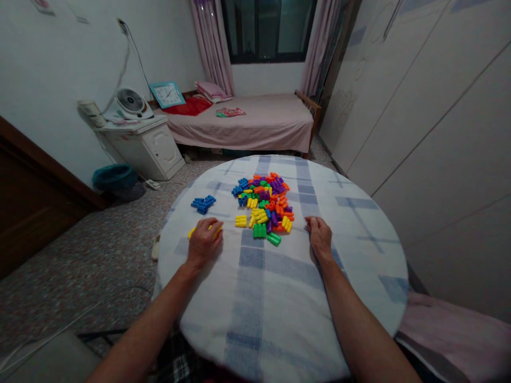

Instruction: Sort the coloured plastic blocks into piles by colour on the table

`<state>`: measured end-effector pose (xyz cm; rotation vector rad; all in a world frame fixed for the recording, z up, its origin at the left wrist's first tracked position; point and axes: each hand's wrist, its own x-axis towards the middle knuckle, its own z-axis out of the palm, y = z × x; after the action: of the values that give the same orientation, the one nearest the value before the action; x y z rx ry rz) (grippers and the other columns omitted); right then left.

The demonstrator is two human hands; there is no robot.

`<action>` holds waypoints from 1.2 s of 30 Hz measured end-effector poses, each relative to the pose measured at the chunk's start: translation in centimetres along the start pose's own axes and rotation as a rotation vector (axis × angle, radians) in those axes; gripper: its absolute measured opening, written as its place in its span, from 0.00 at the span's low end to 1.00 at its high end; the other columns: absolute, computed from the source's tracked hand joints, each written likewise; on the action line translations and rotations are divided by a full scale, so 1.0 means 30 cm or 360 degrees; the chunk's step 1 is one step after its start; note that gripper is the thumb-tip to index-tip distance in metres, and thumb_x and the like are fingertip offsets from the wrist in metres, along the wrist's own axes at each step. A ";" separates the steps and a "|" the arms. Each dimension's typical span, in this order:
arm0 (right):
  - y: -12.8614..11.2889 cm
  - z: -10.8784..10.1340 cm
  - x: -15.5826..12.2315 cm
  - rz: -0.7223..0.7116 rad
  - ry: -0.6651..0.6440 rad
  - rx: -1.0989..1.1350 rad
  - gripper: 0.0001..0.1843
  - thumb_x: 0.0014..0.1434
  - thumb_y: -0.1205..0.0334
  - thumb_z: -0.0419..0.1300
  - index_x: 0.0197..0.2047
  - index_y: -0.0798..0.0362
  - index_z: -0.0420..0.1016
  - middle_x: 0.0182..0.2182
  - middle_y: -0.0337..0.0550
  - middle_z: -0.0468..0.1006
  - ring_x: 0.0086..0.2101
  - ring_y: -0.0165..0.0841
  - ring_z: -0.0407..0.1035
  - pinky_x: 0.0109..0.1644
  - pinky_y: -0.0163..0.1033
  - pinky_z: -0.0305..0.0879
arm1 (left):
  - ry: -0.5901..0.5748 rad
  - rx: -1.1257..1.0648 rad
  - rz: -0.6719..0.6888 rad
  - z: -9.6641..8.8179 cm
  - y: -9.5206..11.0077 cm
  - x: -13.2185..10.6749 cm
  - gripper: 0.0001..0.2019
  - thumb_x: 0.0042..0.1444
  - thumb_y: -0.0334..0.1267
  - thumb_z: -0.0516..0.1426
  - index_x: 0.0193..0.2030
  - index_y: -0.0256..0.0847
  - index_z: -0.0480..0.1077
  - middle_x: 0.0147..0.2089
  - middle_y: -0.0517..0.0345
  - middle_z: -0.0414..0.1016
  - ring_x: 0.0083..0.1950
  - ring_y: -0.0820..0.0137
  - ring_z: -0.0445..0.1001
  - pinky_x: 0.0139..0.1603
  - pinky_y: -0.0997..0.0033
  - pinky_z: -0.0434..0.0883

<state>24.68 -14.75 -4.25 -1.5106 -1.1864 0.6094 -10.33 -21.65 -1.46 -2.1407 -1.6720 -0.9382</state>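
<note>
My left hand (205, 243) is on the left part of the round table, its fingers curled over yellow plastic building blocks (216, 231). More yellow shows at its left side, and how many blocks lie under the palm is hidden. Beyond it sits a small group of blue blocks (203, 204). To the right of it lies a lone yellow block (241, 221), near a mixed pile of orange, purple, green, blue and yellow blocks (266, 200). My right hand (320, 237) rests on the cloth right of the pile, fingers loosely curled together, with nothing visible in them.
A white and blue checked cloth (287, 298) covers the table. Past the table stand a bed (259, 122) and a white cabinet (149, 146) with a fan (131, 101) on it. A bin (115, 177) is on the floor at left; a wardrobe (431, 106) lines the right.
</note>
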 end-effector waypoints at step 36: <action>-0.131 0.043 -0.183 -0.0848 -0.0705 -0.0342 0.10 0.59 0.56 0.57 0.39 0.52 0.75 0.34 0.42 0.74 0.31 0.31 0.68 0.36 0.36 0.65 | -0.0098 -0.1259 -0.0480 0.220 0.282 0.054 0.11 0.59 0.34 0.51 0.44 0.38 0.72 0.41 0.52 0.74 0.42 0.68 0.75 0.45 0.66 0.74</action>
<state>20.13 -19.43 -2.12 -1.1776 -1.9639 0.4700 -0.07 -19.18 -3.92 -2.3984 -1.8961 -1.8967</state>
